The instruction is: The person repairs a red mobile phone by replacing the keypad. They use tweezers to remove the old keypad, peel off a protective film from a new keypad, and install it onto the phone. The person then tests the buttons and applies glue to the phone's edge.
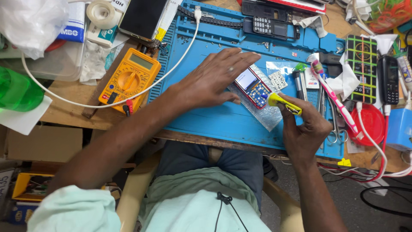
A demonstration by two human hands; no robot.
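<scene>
The left hand (214, 77) lies open, steadying the phone (252, 87); the right hand (305, 126) grips the screwdriver (283, 102), which should stand square on the screw.

Most open room is the bare stretch of the blue mat (214, 124) along its near edge, below the left hand (212, 79), plus a strip on the mat's left part, though the white cable (141, 88) cuts across it. Right of the right hand (302, 129) it's cramped: scissors (332, 124), pink toothbrush (332, 92) and red lid (371, 122) sit close together. The yellow multimeter (128, 79) blocks the left side, and the back edge of the table (68, 114) is packed with phones and clutter.
</scene>
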